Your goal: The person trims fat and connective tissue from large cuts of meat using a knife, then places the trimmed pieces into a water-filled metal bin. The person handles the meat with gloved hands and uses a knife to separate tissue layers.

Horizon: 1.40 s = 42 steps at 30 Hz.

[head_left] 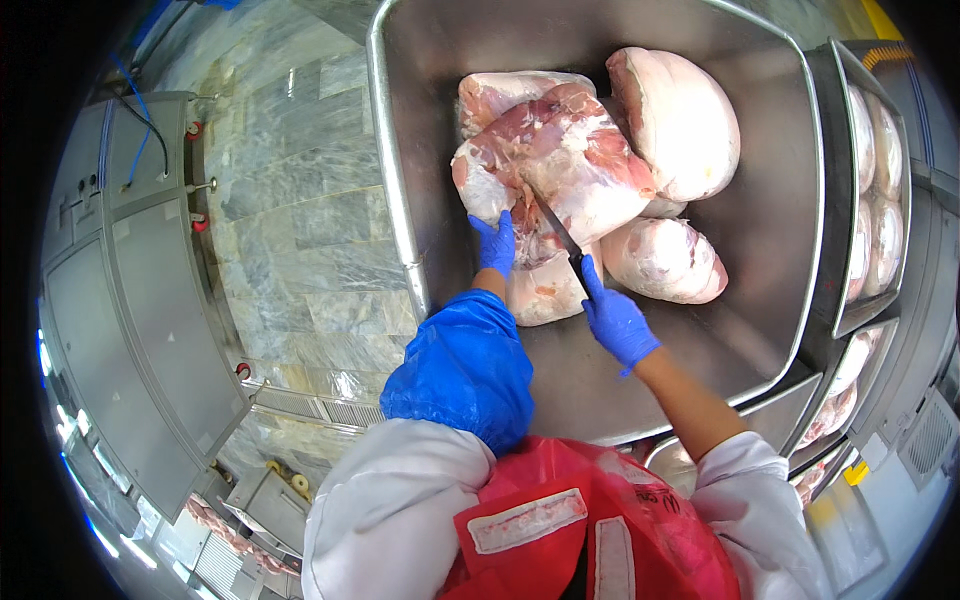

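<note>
Both forearms [690,405] reach forward, right fingers [592,278] curled, left fingers [482,227] parted.

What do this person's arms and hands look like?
The left hand and right hand wear violet-blue gloves. A puffy, shiny blue cover sits between the left glove and a white sleeve. The right white sleeve has no such cover, leaving the forearm bare.

The hands [622,325] are violet-blue, the meat [570,150] pink and white (patched darker red), the apron [690,540] red.

Shows marbled tile floor [290,180] right of the panelled grey cabinets [165,300] and bright strips of light [137,551] left of them.
</note>
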Available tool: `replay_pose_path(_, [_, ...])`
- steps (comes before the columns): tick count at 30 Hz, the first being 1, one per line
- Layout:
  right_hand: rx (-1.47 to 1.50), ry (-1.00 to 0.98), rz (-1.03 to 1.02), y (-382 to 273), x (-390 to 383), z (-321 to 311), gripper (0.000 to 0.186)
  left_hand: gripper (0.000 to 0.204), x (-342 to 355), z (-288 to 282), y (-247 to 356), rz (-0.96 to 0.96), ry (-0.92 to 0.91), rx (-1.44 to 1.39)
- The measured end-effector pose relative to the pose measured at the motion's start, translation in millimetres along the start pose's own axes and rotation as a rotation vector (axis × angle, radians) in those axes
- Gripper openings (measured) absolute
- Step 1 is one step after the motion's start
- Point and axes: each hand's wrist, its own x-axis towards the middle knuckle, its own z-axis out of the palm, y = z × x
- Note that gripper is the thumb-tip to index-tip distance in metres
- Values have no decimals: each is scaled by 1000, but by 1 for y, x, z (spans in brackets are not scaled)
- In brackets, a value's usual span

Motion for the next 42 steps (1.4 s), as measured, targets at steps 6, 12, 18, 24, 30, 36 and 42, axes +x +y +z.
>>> replay_pose_path(6, [325, -420, 182, -44, 41, -142, 61, 93, 9, 1, -3, -19, 3, -11])
replay_pose_path(12, [288, -287, 109, -47, 32, -115, 59, 90, 0, 4, 4, -98, -7, -58])
replay_pose_path(18, [41, -70, 0, -23, 13, -40, 66, 90, 11, 1, -9, -132, 5, -30])
replay_pose_path(24, [42, -20, 52, -7, 6, 3, 72, 91, -9, -2, 14, -163, -24, -58])
replay_pose_path(30, [239, -91, -38, -10, 24, -79, 58, 93, 7, -2, -1, -91, -22, -47])
replay_pose_path(36, [6, -177, -212, -24, 62, -122, 43, 89, 18, 6, -16, -180, -56, -99])
replay_pose_path(42, [-137, -127, -40, -15, 21, -34, 73, 89, 8, 10, -17, -91, 62, -44])
